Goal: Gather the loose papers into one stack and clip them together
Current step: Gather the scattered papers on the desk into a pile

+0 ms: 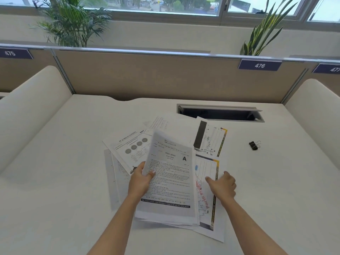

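Note:
My left hand [140, 178] grips the left edge of a stack of printed sheets [171, 183], lifted a little above the white desk; its top page carries dense text and a boxed letter A. My right hand [222, 184] rests on a sheet with a yellow-and-black border [207, 208] that lies on the desk right of the stack, thumb and finger pinching its edge. More loose papers lie spread behind: one with grey circles [128, 146], one with a black bar and yellow edge [211, 138]. A black binder clip [253, 145] sits alone to the right.
The white desk [64, 172] has padded side dividers left and right and a tan partition at the back. An open cable slot [220, 114] is cut into the desk behind the papers. Plants and windows stand beyond the partition.

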{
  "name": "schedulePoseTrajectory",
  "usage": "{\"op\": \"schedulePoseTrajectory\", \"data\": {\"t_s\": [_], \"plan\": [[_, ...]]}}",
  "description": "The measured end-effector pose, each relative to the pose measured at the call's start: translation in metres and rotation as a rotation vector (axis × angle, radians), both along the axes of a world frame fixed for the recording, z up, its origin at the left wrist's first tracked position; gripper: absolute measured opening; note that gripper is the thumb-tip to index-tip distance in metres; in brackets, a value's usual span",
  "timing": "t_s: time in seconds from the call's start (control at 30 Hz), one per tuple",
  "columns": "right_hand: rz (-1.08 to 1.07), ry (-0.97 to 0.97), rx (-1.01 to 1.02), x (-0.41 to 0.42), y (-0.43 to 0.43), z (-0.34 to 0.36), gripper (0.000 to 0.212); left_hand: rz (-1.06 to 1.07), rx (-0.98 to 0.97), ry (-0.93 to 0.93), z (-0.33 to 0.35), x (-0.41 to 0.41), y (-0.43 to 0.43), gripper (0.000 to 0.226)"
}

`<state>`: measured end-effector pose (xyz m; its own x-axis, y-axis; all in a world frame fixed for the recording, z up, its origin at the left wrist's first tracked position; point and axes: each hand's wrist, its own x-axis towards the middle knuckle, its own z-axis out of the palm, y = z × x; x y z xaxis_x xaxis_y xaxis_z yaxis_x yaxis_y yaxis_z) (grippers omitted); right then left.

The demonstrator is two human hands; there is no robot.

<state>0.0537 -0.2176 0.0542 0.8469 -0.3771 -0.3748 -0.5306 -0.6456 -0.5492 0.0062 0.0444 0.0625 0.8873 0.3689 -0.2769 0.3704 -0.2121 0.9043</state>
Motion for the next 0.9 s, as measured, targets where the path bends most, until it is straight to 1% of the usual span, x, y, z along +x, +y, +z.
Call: {"op": "schedulePoseTrajectory", "data": {"t_s": [0.1, 0.23, 0.3, 0.4, 0.53, 0.6, 0.7, 0.83, 0.9], "plan": [[0.032, -0.020, 0.066, 0.000, -0.001, -0.001, 0.091, -0.074, 0.099, 0.044, 0.000, 0.007, -0.017, 0.033], [0.063, -0.054, 0.168, 0.000, 0.000, -0.001, 0.090, -0.181, 0.144, 0.100, -0.004, 0.014, -0.039, 0.034], [0.060, -0.061, 0.166, 0.000, 0.000, -0.001, 0.089, -0.226, 0.144, 0.118, -0.009, 0.015, -0.049, 0.039], [0.046, -0.066, 0.094, -0.004, 0.002, -0.002, 0.089, -0.259, 0.203, 0.140, -0.014, 0.015, -0.064, 0.051], [0.104, -0.100, 0.117, -0.008, 0.003, -0.005, 0.082, -0.315, 0.303, 0.230, -0.012, 0.016, -0.078, 0.065], [0.111, -0.105, 0.118, -0.008, 0.002, -0.005, 0.081, -0.306, 0.262, 0.247, -0.009, 0.018, -0.082, 0.062], [0.118, -0.112, 0.108, -0.009, 0.001, -0.005, 0.079, -0.247, 0.145, 0.211, -0.009, 0.021, -0.080, 0.056], [0.111, -0.140, 0.112, -0.012, -0.002, -0.008, 0.073, -0.122, -0.103, 0.172, -0.003, 0.020, -0.076, 0.059], [0.112, -0.157, 0.120, -0.014, -0.003, -0.009, 0.070, -0.091, -0.209, 0.198, -0.003, 0.017, -0.077, 0.054]]}}
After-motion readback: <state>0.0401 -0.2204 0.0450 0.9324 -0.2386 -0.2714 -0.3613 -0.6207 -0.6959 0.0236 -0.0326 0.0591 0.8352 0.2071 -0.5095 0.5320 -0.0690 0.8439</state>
